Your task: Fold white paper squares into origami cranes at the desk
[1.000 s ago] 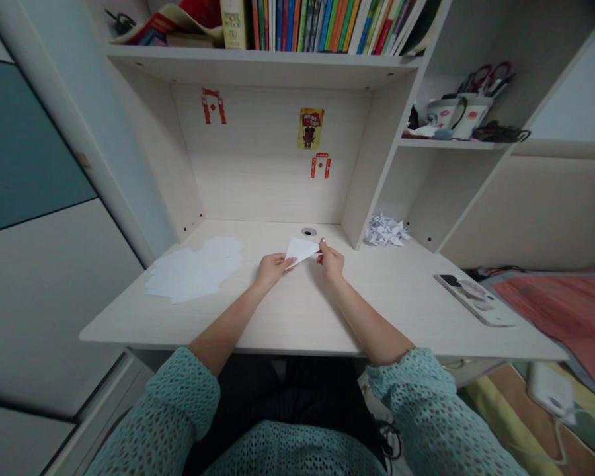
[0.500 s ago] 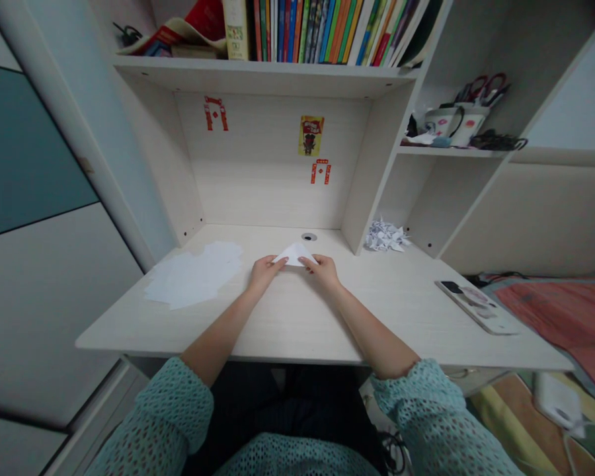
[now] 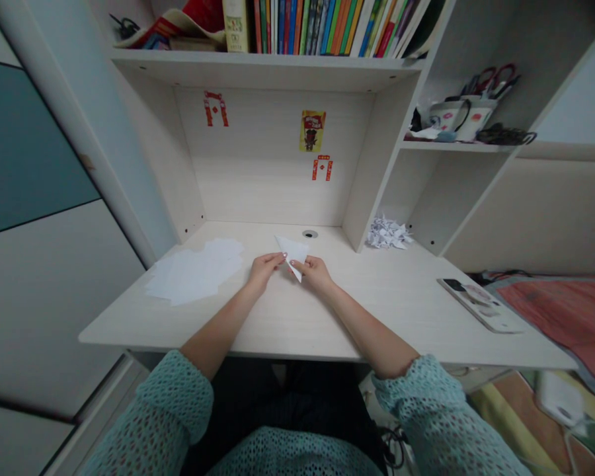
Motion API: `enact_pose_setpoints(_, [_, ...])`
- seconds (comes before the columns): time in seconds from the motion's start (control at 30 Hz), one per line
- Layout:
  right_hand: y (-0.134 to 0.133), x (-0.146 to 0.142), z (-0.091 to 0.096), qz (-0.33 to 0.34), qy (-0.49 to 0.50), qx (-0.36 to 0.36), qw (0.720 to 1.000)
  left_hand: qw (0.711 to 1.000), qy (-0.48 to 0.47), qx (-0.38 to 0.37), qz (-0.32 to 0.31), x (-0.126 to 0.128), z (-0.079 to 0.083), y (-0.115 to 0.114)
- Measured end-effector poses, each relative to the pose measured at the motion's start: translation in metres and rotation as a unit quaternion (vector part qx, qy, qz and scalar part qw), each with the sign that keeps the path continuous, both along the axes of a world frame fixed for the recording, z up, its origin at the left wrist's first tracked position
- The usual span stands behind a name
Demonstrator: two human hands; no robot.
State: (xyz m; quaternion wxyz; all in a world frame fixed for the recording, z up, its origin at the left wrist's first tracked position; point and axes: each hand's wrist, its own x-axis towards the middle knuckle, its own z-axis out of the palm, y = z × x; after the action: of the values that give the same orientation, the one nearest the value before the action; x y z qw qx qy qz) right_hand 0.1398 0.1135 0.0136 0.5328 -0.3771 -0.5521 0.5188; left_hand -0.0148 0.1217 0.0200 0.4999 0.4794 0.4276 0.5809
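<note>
A small sheet of white paper [image 3: 294,249], folded into a triangle, is held just above the desk, with one point toward me and another pointing up and left. My right hand [image 3: 316,271] pinches it along the right side, thumb on top. My left hand [image 3: 266,268] has its fingertips closed at the paper's left edge. To the left of my left hand, loose white sheets [image 3: 196,271] lie spread over one another on the desk.
The desk [image 3: 297,324] has a phone [image 3: 478,305] at its right. A heap of small folded white papers [image 3: 389,233] sits under the right shelf. Cups with scissors and pens [image 3: 469,116] stand on that shelf. Books [image 3: 327,28] line the top shelf.
The folded paper has been turned, so its long edge now slants down toward me instead of lying level. My right hand has moved slightly inward with it; the view has shifted a little.
</note>
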Motion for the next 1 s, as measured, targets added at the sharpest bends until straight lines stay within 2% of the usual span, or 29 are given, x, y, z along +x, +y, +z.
enact_pose_setpoints(0.13, [0.0003, -0.0009, -0.0044, 0.018, -0.013, 0.002, 1.000, 0.997, -0.076, -0.009, 0.030, -0.0072, 0.0014, 0.0074])
enact_pose_setpoints(0.57, [-0.0042, -0.0027, 0.0013, 0.031, -0.018, 0.006, 0.999, 0.985, -0.161, 0.009, 0.061, -0.0050, 0.0070, 0.0072])
enact_pose_setpoints(0.73, [-0.0075, -0.0023, 0.0029, 0.023, -0.041, 0.005, 0.999, 0.984, -0.160, 0.018, 0.081, -0.0070, 0.0082, 0.0071])
enact_pose_setpoints(1.0, [-0.0026, -0.0015, -0.0030, 0.031, -0.034, 0.010, 0.999, 0.984, -0.167, 0.018, 0.064, -0.0069, 0.0063, 0.0057])
